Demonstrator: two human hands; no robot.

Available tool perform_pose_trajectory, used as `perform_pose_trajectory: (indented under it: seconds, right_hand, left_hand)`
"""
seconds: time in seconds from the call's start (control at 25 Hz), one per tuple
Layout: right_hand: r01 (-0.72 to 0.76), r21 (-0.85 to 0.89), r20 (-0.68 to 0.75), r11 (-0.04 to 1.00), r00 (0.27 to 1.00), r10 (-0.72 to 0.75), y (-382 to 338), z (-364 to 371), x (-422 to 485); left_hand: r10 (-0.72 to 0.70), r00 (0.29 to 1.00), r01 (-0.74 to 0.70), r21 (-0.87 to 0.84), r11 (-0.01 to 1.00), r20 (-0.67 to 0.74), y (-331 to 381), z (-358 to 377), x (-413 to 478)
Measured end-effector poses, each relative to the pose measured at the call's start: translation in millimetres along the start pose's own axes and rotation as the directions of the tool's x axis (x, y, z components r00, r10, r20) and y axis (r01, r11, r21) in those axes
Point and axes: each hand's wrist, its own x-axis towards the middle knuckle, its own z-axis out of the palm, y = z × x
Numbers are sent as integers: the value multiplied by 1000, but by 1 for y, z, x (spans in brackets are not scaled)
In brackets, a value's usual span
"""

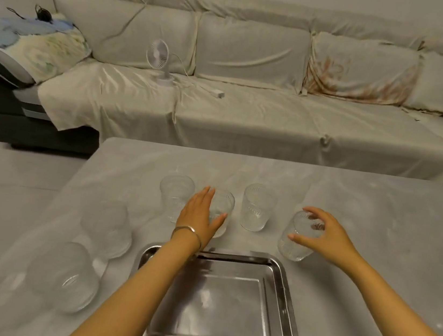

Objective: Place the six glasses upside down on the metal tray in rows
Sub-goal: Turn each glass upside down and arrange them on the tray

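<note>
The metal tray (224, 306) lay nearest, bare, its near edge cut off by the frame. Left of the tray, two glasses (67, 274) were seen, blurred, their rims hard to make out. Beyond the tray's far rim, the left hand (198, 215) was spread, fingers apart, against a second-row glass (221, 213), not yet closed; beyond its right corner, the right hand (324, 235) was curled loosely round a tilted glass (296, 239), though firm contact could not be told. The first pick-up was judged in hand; lifting, inverting and setting down would follow. Two more glasses (256, 207) stood beyond.
</note>
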Motion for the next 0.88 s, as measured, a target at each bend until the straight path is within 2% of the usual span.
perform_pose_trajectory:
  seconds: [0.08, 0.12, 0.16, 0.24, 0.28, 0.32, 0.36, 0.44, 0.56, 0.64, 0.72, 0.8, 0.88]
  right_hand:
    - [10, 39, -51, 999, 999, -8, -12, -8, -14]
    - [18, 79, -64, 997, 998, -13, -21, -13, -22]
    - [37, 134, -67, 990, 997, -28, -31, -18, -33]
    - [99, 278, -66, 956, 994, -83, -56, -26, -53]
    - [128, 355, -75, 926, 991, -109, -68, -28, -61]
    - [147, 429, -82, 891, 989, -124, -80, -27, -69]
    - [157, 495, -84, 855, 988, -133, -92, -25, -78]
    - [156, 615, -67, 773, 987, -146, -107, -13, -92]
    - [145, 722, -44, 677, 985, -164, -114, 2, -108]
    - [135, 720, -10, 680, 983, -184, -110, 8, -113]
    - [103, 672, 68, 734, 978, -199, -102, 14, -113]
    - [54, 611, 151, 790, 971, -183, -91, 20, -110]
    - [-5, 622, 214, 783, 963, -164, -79, 23, -106]
  left_hand:
    - [-3, 1000, 4, 114, 993, -7, 8, -8, -11]
    - [12, 1000, -11, 113, 994, -6, 13, -11, -18]
    - [28, 1000, -28, 39, 999, -7, 22, -16, -27]
    - [0, 1000, 7, -301, 954, 23, 41, -22, -48]
    - [-33, 995, 77, -519, 851, 94, 53, -24, -60]
    - [-37, 979, 169, -700, 693, 199, 65, -25, -73]
    - [-8, 956, 252, -803, 540, 294, 74, -25, -86]
    - [63, 932, 313, -883, 350, 356, 79, -22, -103]
    - [79, 955, 263, -940, 215, 286, 77, -27, -111]
    - [59, 966, 239, -959, 150, 250, 73, -32, -109]
    - [61, 972, 221, -968, 118, 229, 69, -36, -103]
    - [73, 974, 196, -963, 182, 212, 67, -37, -96]
    - [90, 972, 188, -948, 258, 218, 66, -31, -91]
